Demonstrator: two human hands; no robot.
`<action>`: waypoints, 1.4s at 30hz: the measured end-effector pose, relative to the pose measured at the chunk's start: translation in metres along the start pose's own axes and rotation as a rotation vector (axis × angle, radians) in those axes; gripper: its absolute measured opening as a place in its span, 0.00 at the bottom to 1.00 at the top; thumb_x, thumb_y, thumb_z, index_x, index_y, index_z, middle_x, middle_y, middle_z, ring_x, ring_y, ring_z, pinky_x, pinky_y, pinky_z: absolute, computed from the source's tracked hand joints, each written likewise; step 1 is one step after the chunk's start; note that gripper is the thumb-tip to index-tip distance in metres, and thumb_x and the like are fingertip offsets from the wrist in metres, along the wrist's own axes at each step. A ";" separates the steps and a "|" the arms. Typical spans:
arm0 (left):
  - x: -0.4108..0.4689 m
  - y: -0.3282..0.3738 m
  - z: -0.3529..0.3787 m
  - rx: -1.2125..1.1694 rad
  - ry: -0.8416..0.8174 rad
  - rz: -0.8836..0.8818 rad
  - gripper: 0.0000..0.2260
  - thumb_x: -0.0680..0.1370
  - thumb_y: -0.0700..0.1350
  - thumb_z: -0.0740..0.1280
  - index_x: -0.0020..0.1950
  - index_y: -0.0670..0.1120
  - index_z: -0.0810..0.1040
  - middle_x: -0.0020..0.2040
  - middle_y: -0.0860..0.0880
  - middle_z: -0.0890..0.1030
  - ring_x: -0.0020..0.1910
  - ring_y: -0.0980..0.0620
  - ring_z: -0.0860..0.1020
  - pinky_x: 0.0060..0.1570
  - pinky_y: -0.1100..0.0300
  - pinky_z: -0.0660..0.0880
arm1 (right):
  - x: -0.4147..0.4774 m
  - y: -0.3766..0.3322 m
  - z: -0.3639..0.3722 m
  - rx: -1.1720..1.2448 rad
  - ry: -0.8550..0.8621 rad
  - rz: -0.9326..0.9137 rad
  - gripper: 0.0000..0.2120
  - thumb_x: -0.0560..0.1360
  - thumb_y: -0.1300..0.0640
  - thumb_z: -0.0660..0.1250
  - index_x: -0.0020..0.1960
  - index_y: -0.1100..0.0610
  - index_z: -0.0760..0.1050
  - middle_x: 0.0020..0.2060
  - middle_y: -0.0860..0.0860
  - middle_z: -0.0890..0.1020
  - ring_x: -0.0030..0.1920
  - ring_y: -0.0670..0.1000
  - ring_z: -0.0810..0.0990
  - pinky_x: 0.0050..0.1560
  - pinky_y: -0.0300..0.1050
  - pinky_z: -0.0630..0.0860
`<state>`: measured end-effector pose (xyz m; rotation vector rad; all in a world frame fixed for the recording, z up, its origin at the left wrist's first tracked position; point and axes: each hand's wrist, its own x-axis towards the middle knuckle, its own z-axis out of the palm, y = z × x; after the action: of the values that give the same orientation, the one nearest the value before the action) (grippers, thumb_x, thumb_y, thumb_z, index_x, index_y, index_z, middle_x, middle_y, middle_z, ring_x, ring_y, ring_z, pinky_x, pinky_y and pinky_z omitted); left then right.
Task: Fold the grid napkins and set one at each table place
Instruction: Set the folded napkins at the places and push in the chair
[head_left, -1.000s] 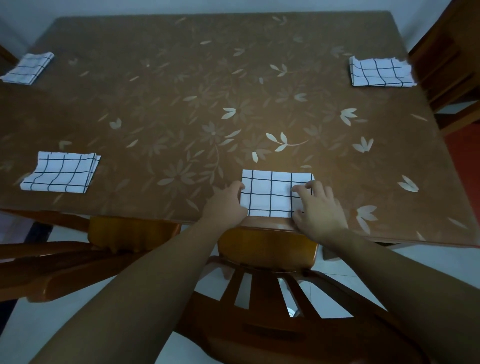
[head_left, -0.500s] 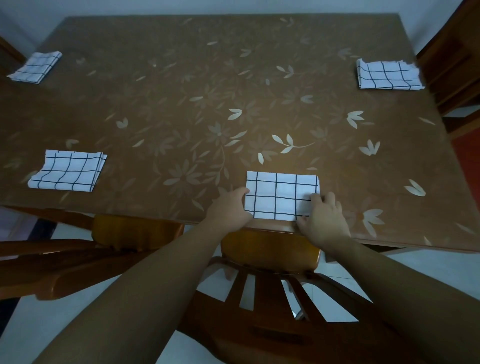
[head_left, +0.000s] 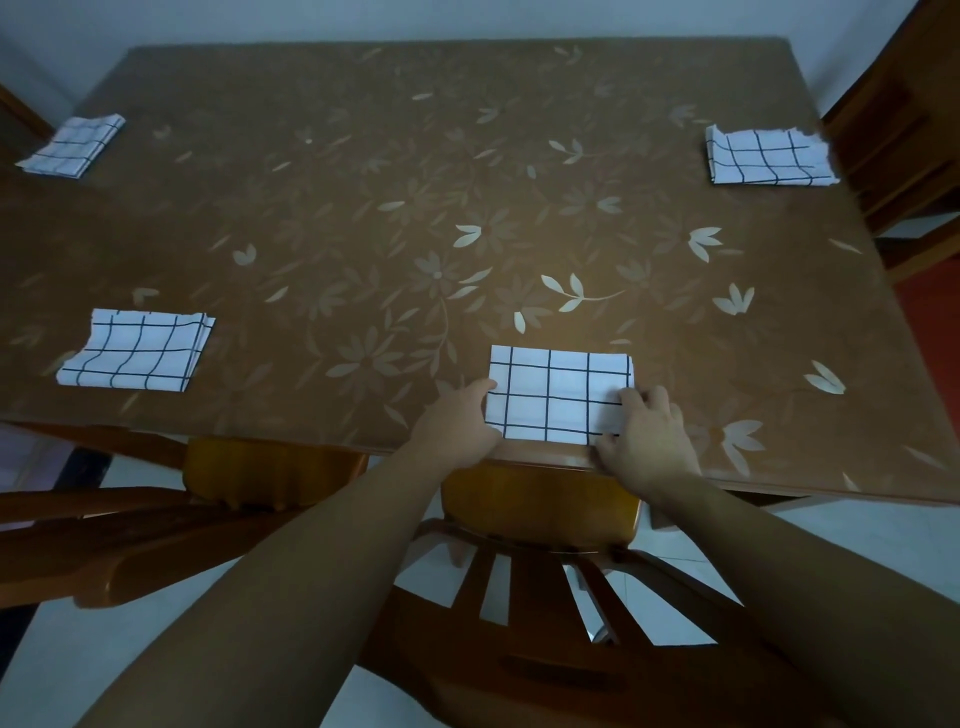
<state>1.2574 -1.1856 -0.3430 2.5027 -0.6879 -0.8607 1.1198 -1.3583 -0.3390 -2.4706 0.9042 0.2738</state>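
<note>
Tabletop (head_left: 415, 182): brown, with a pale leaf-and-flower pattern; carries four folded white napkins with a dark grid. Near napkin (head_left: 556, 395): folded to a flat rectangle, lying at the near edge of the tabletop, right of the middle, its near side almost on the rim, between the two hands. Left hand (head_left: 460, 421): set against the near napkin's left side, thumb tip touching the left edge near the far corner, the other fingers curled under and out of sight; whether they pinch the cloth cannot be told. Right hand (head_left: 647, 441): at the near napkin's right side, bent fingertips lying on the cloth along its right edge, thumb at the near right corner, so that the hand holds that edge. Second napkin (head_left: 137, 351): folded, near the near edge on the left, well apart from the hands, its layered edges showing at the right. Third napkin (head_left: 72, 145): folded, at the far left corner. Fourth napkin (head_left: 763, 158): folded, at the far right corner, far edge slightly ragged. Wooden chair (head_left: 540, 504): tucked under the near edge directly below the near napkin, slatted back toward the camera; another chair (head_left: 270, 467) beside it on the left, below the second napkin.
</note>
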 end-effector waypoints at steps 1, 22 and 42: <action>-0.002 0.001 -0.002 -0.003 0.016 0.004 0.30 0.76 0.45 0.68 0.76 0.51 0.61 0.63 0.47 0.77 0.55 0.48 0.77 0.51 0.53 0.77 | -0.001 -0.001 -0.003 0.005 0.000 0.008 0.25 0.77 0.50 0.63 0.72 0.54 0.62 0.66 0.56 0.65 0.66 0.58 0.66 0.60 0.53 0.72; -0.066 0.131 -0.056 0.198 0.180 0.282 0.28 0.75 0.56 0.66 0.74 0.54 0.67 0.70 0.49 0.72 0.68 0.45 0.70 0.65 0.47 0.69 | -0.095 0.024 -0.153 -0.025 0.241 0.031 0.30 0.75 0.48 0.65 0.75 0.52 0.60 0.71 0.54 0.63 0.68 0.57 0.68 0.63 0.56 0.72; -0.180 0.359 0.081 0.346 0.275 0.329 0.23 0.75 0.62 0.60 0.69 0.58 0.71 0.69 0.51 0.72 0.68 0.46 0.69 0.66 0.49 0.67 | -0.214 0.274 -0.270 0.021 0.369 0.062 0.23 0.78 0.42 0.58 0.69 0.50 0.68 0.68 0.52 0.72 0.65 0.56 0.72 0.64 0.54 0.70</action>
<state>0.9670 -1.3869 -0.1354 2.6194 -1.1876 -0.2915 0.7841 -1.5591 -0.1364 -2.5203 1.1249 -0.1779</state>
